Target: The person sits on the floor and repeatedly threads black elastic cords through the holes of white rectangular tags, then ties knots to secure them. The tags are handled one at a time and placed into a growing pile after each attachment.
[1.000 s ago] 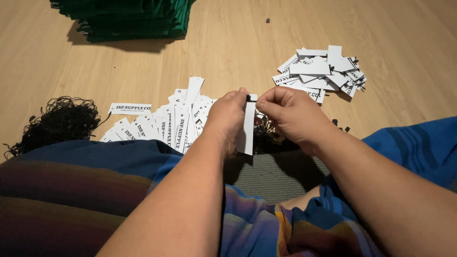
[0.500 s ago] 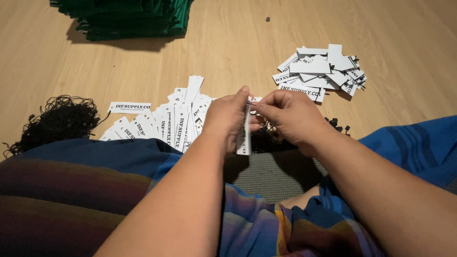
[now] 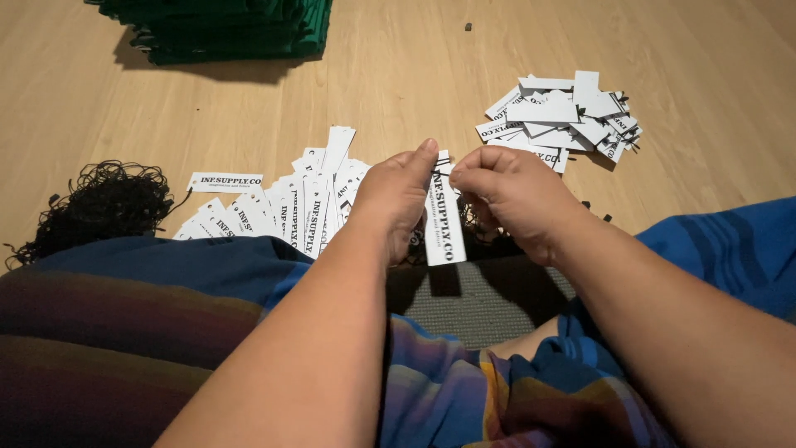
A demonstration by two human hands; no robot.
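While a fanned row of white tags (image 3: 282,207) lies at left and a looser heap of tags (image 3: 564,116) sits at right on the wooden floor, 1 tag (image 3: 444,224) hangs upright between both hands. Left hand (image 3: 398,199) and right hand (image 3: 514,195) pinch its top edge, fingers pressed together, forearms converging above the lap. Which pile is finished, I cannot tell.

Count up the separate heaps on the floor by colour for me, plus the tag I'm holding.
White paper tag piles: 2
Black string tangle: 1
Green fabric stack: 1
White tag held by both hands: 1
Total: 5
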